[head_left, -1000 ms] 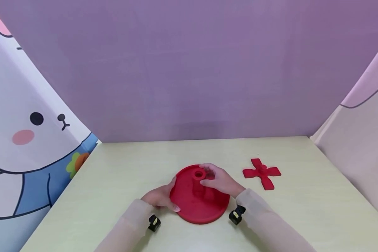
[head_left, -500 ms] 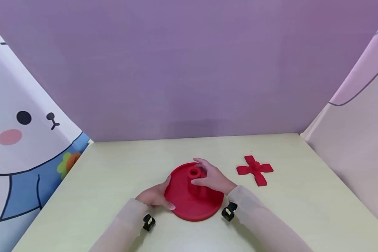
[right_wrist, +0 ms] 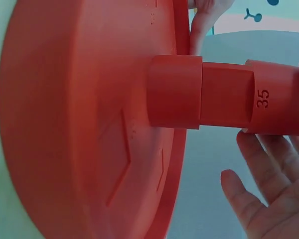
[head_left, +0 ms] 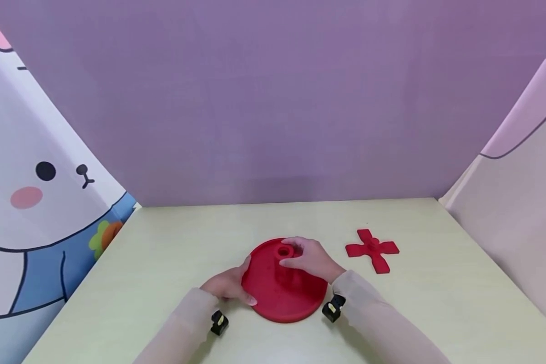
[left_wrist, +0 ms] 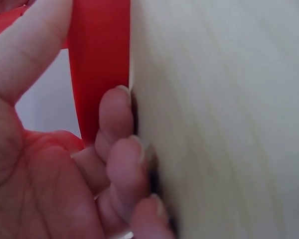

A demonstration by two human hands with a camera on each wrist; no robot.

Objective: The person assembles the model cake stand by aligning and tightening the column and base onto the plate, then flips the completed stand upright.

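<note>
A red round base (head_left: 266,301) with a raised rim lies on the table. From its middle rises a red hollow post (head_left: 283,268), whose wider top collar (right_wrist: 279,97) carries the number 35 in the right wrist view. My left hand (head_left: 229,284) holds the left side of the base; in the left wrist view its fingers (left_wrist: 127,164) curl at the rim, close against the tabletop. My right hand (head_left: 316,262) grips the post's top between thumb and fingers, with one finger (right_wrist: 241,194) standing away from it.
A flat red cross-shaped piece (head_left: 373,248) with a round knob at its centre lies right of the base. Purple cloth (head_left: 291,101) stands behind the pale table (head_left: 186,227); printed cloth panels (head_left: 54,217) flank it.
The head view has shifted slightly. My right forefinger lifted off the post's top and has come back down to it. My left hand and the base have stayed put.
</note>
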